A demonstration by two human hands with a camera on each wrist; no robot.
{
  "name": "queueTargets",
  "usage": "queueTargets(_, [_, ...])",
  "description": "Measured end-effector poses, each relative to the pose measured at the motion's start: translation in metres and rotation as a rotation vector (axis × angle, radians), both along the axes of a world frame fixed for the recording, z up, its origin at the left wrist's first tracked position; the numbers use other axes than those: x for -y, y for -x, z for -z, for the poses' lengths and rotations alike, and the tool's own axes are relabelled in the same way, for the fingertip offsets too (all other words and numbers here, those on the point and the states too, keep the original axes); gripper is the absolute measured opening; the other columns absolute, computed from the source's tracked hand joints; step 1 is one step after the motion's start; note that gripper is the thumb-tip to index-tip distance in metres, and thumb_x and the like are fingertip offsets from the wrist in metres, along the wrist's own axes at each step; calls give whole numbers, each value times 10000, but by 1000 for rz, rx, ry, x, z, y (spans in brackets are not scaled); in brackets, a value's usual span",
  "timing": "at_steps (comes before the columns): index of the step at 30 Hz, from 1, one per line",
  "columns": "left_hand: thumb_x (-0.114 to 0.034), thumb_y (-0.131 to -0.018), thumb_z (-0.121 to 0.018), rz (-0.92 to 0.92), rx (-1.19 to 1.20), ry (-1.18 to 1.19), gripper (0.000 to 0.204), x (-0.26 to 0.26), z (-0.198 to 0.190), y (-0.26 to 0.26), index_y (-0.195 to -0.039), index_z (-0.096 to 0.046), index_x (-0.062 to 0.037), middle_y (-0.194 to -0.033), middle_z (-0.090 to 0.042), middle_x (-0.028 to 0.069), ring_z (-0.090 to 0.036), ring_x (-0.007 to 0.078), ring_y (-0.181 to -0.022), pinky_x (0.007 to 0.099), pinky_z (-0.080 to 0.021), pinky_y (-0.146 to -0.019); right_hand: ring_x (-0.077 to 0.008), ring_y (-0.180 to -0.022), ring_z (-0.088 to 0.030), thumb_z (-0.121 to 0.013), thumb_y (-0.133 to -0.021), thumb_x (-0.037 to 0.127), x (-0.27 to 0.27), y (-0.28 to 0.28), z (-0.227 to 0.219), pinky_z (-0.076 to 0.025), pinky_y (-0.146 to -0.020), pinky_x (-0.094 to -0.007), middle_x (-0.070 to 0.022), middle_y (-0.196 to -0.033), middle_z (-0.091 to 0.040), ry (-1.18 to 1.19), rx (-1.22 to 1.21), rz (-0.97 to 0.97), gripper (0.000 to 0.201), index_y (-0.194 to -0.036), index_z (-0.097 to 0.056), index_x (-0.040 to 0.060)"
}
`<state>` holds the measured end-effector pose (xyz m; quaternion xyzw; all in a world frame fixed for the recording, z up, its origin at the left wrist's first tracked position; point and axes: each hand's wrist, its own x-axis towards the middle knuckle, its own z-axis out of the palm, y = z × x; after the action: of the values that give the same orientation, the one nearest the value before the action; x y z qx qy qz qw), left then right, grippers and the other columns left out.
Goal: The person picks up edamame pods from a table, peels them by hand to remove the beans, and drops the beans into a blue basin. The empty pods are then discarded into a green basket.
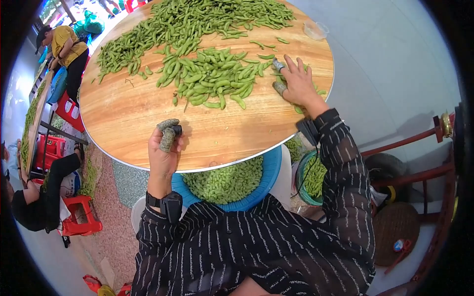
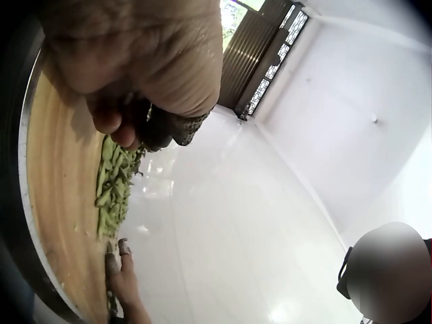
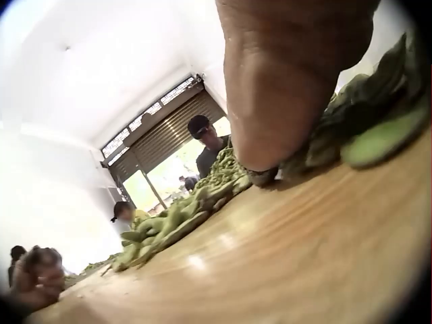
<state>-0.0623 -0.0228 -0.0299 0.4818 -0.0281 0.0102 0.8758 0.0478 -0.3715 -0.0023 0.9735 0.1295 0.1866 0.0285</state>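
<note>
Green soybean pods [image 1: 212, 74] lie in a loose pile on a round wooden table [image 1: 133, 108], with a larger heap [image 1: 207, 19] behind. My right hand [image 1: 298, 86] is spread low over several pods at the table's right side, its fingers extended. Grey-green covers wrap its thumb and one finger. Over the near edge, left of the middle, is my left hand [image 1: 165, 143], palm side up and fingers curled in. It wears similar covers, with a dark tip among them, and no pod shows in it. In the left wrist view, its curled fingers [image 2: 121, 131] hide the palm.
Below the table edge stands a blue basin [image 1: 276, 170] of shelled beans, with a green bucket [image 1: 301, 182] of pods to its right. A clear plastic cup [image 1: 316, 30] lies at the far right rim. Wooden chair rails [image 1: 405, 143] stand right; people sit at another table left.
</note>
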Motion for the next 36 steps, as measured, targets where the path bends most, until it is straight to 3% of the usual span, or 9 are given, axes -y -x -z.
queueTargets(8, [-155, -807, -557, -2, 6, 2, 280, -2, 2, -1, -1036, -489, -8, -826, -559, 77, -504, 106, -599, 177, -380, -474, -309, -1028, -431, -534, -746, 256, 26, -17, 14, -354, -846, -425, -155, -1104, -453, -283, -114, -24, 341, -1032, -496, 75])
queueTargets(13, [-177, -816, -546, 15, -10, -5, 294, -4, 5, 0, -1049, -484, -9, -847, -556, 86, -510, 106, -616, 178, -386, -471, -352, -914, -469, -558, -685, 134, 64, 51, 2, -388, -784, -394, -167, -997, -498, -308, -91, -123, 311, -978, -504, 45])
queueTargets(17, [-124, -799, -564, 5, -5, 15, 257, 2, -1, 1, -1019, -500, -10, -792, -565, 73, -501, 100, -572, 173, -378, -465, -345, -913, -474, -564, -665, 114, 108, 107, -1, -388, -789, -385, -168, -1004, -510, -304, -67, -28, 314, -967, -518, 38])
queueTargets(19, [-132, -803, -561, -6, 2, -11, 262, 1, -1, 1, -1024, -498, -8, -799, -563, 69, -501, 100, -582, 173, -377, -468, -351, -915, -475, -552, -647, 74, 131, 123, 2, -383, -800, -377, -172, -1033, -512, -98, -118, 35, 312, -953, -530, 20])
queueTargets(23, [-140, -804, -563, 6, 3, 1, 270, -2, 3, 0, -1028, -496, -6, -811, -561, 65, -502, 101, -594, 173, -376, -472, -369, -1019, -427, -552, -651, 94, 133, 81, 5, -339, -880, -381, -185, -1070, -498, -478, 2, 57, 345, -979, -526, -10])
queueTargets(29, [-178, -796, -575, 13, 3, -30, 309, -2, 0, 0, -1039, -494, -6, -818, -554, 80, -503, 105, -602, 172, -374, -469, -341, -1050, -418, -578, -682, 131, 92, -37, 20, -346, -885, -395, -168, -1132, -458, -300, 233, 44, 386, -1037, -496, 5])
queueTargets(30, [-174, -789, -583, 18, -20, 1, 307, -1, -3, 0, -1029, -498, -2, -812, -558, 80, -507, 107, -601, 176, -374, -471, -341, -1050, -418, -578, -682, 131, 82, -43, 18, -346, -885, -395, -168, -1132, -458, -306, 239, 27, 386, -1037, -496, 5])
queueTargets(32, [-173, -787, -586, 7, -15, 14, 307, 0, -3, 0, -1027, -498, -1, -813, -561, 80, -509, 108, -600, 178, -375, -472, -341, -1011, -441, -545, -708, 99, 67, -47, 16, -370, -848, -391, -163, -1084, -484, -353, -116, 132, 307, -1005, -511, 28])
queueTargets(36, [-169, -787, -586, 33, -35, 20, 294, -3, 0, 1, -1013, -501, -1, -816, -567, 74, -515, 111, -596, 178, -375, -474, -346, -931, -474, -519, -711, 66, 80, -10, 24, -397, -784, -377, -160, -997, -513, -328, 12, -18, 249, -959, -529, 46])
